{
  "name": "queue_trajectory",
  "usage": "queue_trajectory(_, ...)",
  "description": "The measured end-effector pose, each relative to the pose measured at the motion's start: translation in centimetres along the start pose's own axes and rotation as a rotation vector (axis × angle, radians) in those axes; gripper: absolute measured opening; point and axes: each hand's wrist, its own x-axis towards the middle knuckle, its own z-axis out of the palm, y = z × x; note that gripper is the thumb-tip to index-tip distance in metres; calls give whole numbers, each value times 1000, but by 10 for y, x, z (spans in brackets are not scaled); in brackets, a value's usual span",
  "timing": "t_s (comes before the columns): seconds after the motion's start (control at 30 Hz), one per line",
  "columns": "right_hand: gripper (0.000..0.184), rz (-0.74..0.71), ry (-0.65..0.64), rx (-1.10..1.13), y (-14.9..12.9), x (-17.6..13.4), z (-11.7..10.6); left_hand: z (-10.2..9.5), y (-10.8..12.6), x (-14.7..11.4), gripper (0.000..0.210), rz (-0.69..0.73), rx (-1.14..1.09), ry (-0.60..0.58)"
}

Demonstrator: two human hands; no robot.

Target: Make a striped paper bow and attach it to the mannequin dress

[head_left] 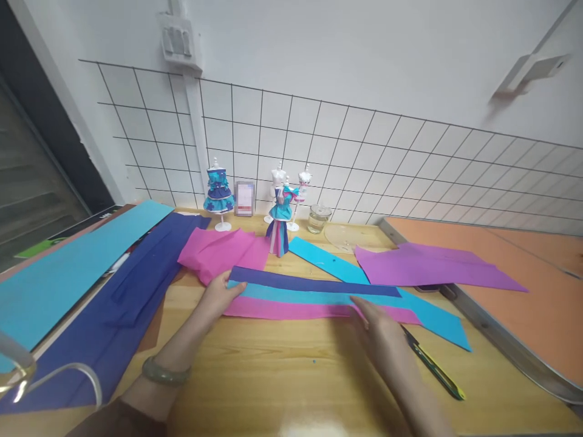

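Three overlapping strips lie lengthwise before me, apparently crepe paper: dark blue at the back, light blue in the middle, pink in front. My left hand grips their left end, thumb on top and fingers partly hidden behind. Toward the right part of the strips, my right hand rests with its index finger stretched out over the light blue and pink layers; its other fingers are partly hidden and slightly blurred. A yellow-and-black utility knife lies just right of that hand.
Dressed mini mannequins, a phone and a glass jar stand at the back. Pink paper, purple paper and a blue strip lie around. Dark blue sheets cover the left; a metal-edged orange board is right.
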Motion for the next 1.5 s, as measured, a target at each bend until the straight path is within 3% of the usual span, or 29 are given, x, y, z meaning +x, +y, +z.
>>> queue_trajectory(0.07, 34, 189, -6, -171, 40, -18, 2, 0, 0, 0, 37, 1, 25, 50)
queue_trajectory(0.13, 27, 299, -90, -250, 71, -38, 2, 1, 2, -2, 33, -22, 34, 64)
queue_trajectory(0.23, 24, 415, -211, -302, 96, -66, 1, 2, 7, -5, 32, -96, 7, 20)
queue_trajectory(0.43, 32, 282, -167, -293, 98, -101, -7, 0, 9, -8, 40, -102, -50, -22)
queue_trajectory(0.63, 28, 466, -1, -45, 100, -107, -13, -5, 9, -6, 44, -93, -83, 34)
queue_trajectory(0.77, 32, 730, 142, 471, 74, -104, -14, -9, 15, -7, 37, -52, -48, 107)
queue_trajectory(0.9, 53, 901, 47, 1243, 19, -97, -9, -19, 26, -10, 42, -48, -115, 220)
queue_trajectory(0.97, 54, 959, 33, 1482, -9, -91, -4, -26, 35, -14, 45, -64, -190, 165)
queue_trajectory(1.17, 55, 879, -140, 1670, -58, -65, 1, -46, 69, -37, 58, -57, -300, 242)
queue_trajectory(1.27, 56, 888, -228, 1793, -70, -57, 1, -55, 78, -49, 55, -6, -290, 381)
queue_trajectory(1.37, 52, 871, -234, 1946, -79, -52, 6, -64, 79, -56, 42, 34, -307, 539)
queue_trajectory(1.5, 42, 853, -209, 2042, -84, -47, 15, -75, 74, -57, 35, 50, -381, 604)
